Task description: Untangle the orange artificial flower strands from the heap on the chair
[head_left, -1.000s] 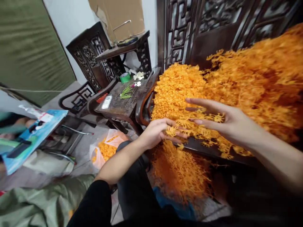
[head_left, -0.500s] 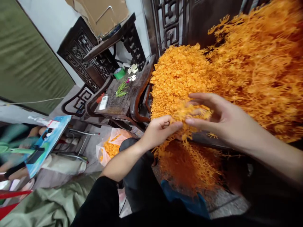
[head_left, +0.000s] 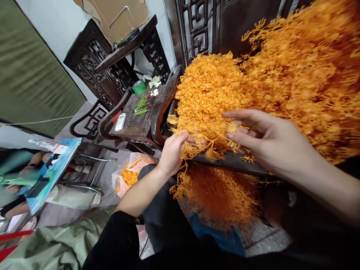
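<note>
My left hand (head_left: 173, 153) is closed around an orange plastic flower sprig (head_left: 191, 144), whose branching stems stick out on both sides of the fingers and hang below. Opposite it, my right hand (head_left: 261, 137) pinches a small orange floret (head_left: 232, 128) between thumb and fingertips. Thin orange stems lie between the two hands. Behind them rises a big heap of orange plastic flower pieces (head_left: 208, 82). A taller mass of branching orange sprigs (head_left: 306, 75) fills the right side. Below my hands, more orange sprigs (head_left: 222, 195) hang or lie in shadow.
A dark carved wooden chair (head_left: 135, 127) holds green tape (head_left: 139, 87), white flowers and a green sprig. A pinkish plastic bag (head_left: 118, 183) with orange pieces stands on the floor by my knee. At far left, a person sits at a blue table (head_left: 67, 146).
My left hand has moved left and turned, drawing the flower sprig away from my right hand. Between my right fingers a small floret now shows. The view has shifted slightly.
</note>
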Tool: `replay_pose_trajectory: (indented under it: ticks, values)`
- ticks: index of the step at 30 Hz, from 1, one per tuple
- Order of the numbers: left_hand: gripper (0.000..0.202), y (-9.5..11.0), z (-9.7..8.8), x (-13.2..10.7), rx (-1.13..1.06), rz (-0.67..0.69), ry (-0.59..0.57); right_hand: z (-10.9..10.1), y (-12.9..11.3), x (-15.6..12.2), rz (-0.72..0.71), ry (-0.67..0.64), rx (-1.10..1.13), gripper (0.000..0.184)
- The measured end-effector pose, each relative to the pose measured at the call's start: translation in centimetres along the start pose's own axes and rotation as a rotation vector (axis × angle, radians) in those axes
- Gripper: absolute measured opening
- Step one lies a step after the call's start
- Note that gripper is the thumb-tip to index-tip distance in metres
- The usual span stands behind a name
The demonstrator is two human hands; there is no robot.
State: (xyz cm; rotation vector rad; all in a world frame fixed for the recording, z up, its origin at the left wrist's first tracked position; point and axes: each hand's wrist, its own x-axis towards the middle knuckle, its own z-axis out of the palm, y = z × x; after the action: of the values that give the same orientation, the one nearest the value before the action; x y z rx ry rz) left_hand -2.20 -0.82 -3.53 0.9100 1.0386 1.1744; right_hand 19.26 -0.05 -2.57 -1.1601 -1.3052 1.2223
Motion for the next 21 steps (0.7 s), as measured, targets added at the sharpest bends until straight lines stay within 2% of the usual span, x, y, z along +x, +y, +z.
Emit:
replay_pose_trajectory:
  ticks: [5,7,10,13,17,19,21]
  values:
    - [0.029,1.1,-1.0,1.1,-0.083,0.072,0.125,-0.2,0.4,0.3,-0.011,-0.063,0.023,0.046]
    - [0.032,1.3,-1.2,1.3,-0.071,0.063,0.130,-0.3,0.7,0.4,-0.019,-0.062,0.011,0.045]
    - [0.034,1.2,-1.3,1.1,-0.059,0.039,0.042,-0.5,0.8,0.6,0.011,-0.111,-0.109,0.040]
    - [0.039,0.7,-1.2,0.5,0.089,0.014,-0.073,-0.7,0.5,0.6,-0.032,-0.181,-0.200,0.037]
    - [0.049,-0.1,-0.9,-0.5,0.323,0.013,-0.206,0.2,0.0,0.0,-0.196,-0.103,-0.154,0.051]
    - [0.052,-0.5,-0.7,-1.0,0.419,0.034,-0.263,1.0,0.0,-0.4,-0.190,-0.095,-0.158,0.058]
    - [0.053,-0.7,-0.4,-1.3,0.477,0.056,-0.286,1.8,0.1,-0.6,-0.149,-0.099,-0.167,0.050]
